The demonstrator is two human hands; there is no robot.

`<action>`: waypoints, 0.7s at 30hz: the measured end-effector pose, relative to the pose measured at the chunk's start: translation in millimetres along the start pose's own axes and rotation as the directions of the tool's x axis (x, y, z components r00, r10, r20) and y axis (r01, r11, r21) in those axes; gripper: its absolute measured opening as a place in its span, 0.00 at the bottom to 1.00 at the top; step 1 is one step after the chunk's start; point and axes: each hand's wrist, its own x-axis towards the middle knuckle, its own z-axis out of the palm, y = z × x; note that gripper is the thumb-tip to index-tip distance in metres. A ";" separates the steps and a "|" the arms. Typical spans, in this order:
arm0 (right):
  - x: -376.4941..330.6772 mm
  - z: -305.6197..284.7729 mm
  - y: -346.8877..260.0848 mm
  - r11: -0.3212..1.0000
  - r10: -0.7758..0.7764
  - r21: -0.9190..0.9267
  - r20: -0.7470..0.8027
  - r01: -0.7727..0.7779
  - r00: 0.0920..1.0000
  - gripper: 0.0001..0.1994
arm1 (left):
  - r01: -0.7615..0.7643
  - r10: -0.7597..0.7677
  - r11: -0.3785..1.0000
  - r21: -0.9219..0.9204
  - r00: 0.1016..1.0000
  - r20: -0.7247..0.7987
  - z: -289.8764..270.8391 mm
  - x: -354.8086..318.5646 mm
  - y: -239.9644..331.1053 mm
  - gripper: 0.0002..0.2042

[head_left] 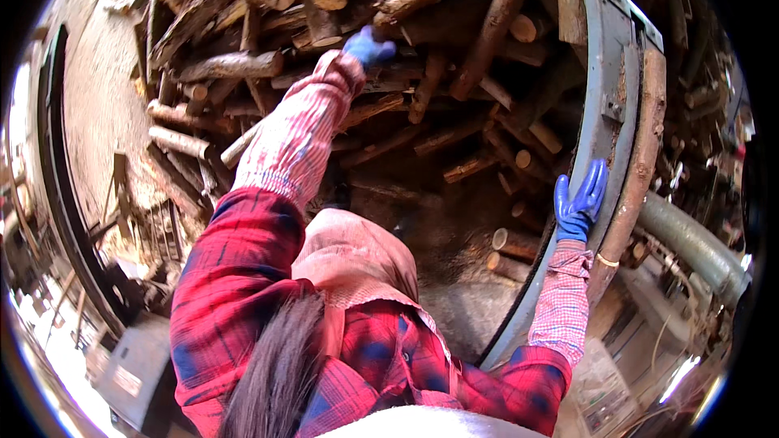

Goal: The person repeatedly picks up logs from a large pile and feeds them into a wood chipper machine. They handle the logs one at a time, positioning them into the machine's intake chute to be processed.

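A cluttered workshop yard surrounds a big round grey metal bin (pixel 604 73) heaped with rough brown cut logs (pixel 422 57), too many to count. The step in hand looks like picking wood from the heap: the left hand (pixel 367 46), in a blue glove, reaches deep among the logs, fingers curled, though I cannot tell whether its grip has closed on one. The right hand (pixel 579 201), also blue-gloved, lies flat and released on the bin's rim, bracing. Two gloved hands show. Next would call for a firm clasp on a single log.
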 end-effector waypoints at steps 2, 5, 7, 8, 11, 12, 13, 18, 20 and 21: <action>5.0 1.6 -3.1 1.000 0.017 0.008 0.020 -0.017 1.000 0.34 | -0.149 0.149 0.989 0.019 0.956 -0.253 2.1 44.3 45.6 0.47; 7.9 0.2 -6.6 0.998 0.056 0.016 0.030 -0.056 0.998 0.33 | -0.246 0.259 0.954 0.171 0.964 -0.056 -5.8 83.7 112.0 0.40; 11.2 -0.2 -6.3 0.997 0.062 0.039 0.031 -0.063 0.998 0.33 | -0.211 0.219 0.964 0.160 0.975 -0.033 2.7 101.2 114.0 0.37; 9.4 2.7 -3.7 0.998 0.061 0.030 0.030 -0.062 0.998 0.33 | -0.148 0.169 0.943 0.297 0.984 -0.047 -0.1 97.3 124.6 0.35; 14.1 5.3 -1.6 0.998 0.054 0.038 0.009 -0.054 0.999 0.33 | -0.274 0.269 0.877 0.395 0.961 0.068 -9.8 90.1 99.2 0.31; 13.3 4.7 -3.0 0.997 0.060 0.048 0.009 -0.061 0.998 0.33 | -0.369 0.338 0.864 0.343 0.929 0.148 -9.9 67.8 99.2 0.30; 10.2 4.7 -0.4 0.997 0.062 0.047 0.005 -0.062 0.998 0.33 | -0.453 0.403 0.846 0.282 0.889 0.220 -9.8 37.1 91.7 0.29; 2.3 4.8 -2.3 0.993 0.093 0.079 -0.095 -0.086 0.991 0.37 | -0.897 0.903 0.379 0.229 0.413 0.119 -32.2 -112.1 72.0 0.30; 15.4 -11.8 -37.3 0.955 0.225 0.205 -0.040 -0.213 0.973 0.40 | -0.928 0.947 0.282 0.245 0.310 0.086 -39.9 -152.7 67.9 0.28; 25.6 -28.5 -70.8 0.907 0.312 0.278 0.065 -0.317 0.948 0.41 | -0.938 0.963 0.212 0.274 0.248 0.105 -50.6 -177.9 79.1 0.26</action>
